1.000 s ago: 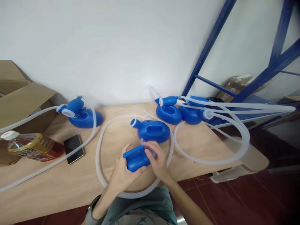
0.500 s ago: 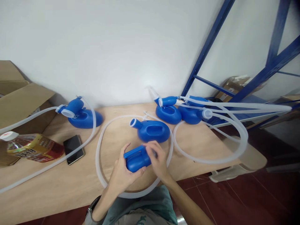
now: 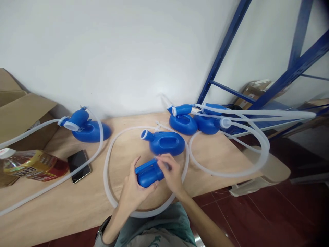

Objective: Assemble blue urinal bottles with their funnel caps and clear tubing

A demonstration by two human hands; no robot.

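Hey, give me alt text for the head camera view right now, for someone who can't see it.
Two bare hands, left and right, hold a small blue plastic piece over a wooden table. Behind it lies a blue plastic jug, ringed by a translucent hose; similar jugs, a phone and a drink bottle lie around.

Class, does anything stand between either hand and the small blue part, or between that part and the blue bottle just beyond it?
Nothing visible separates the left hand or right hand from the part. Towards the blue bottle, only the right hand's fingers partly intrude; the hose loops around both.
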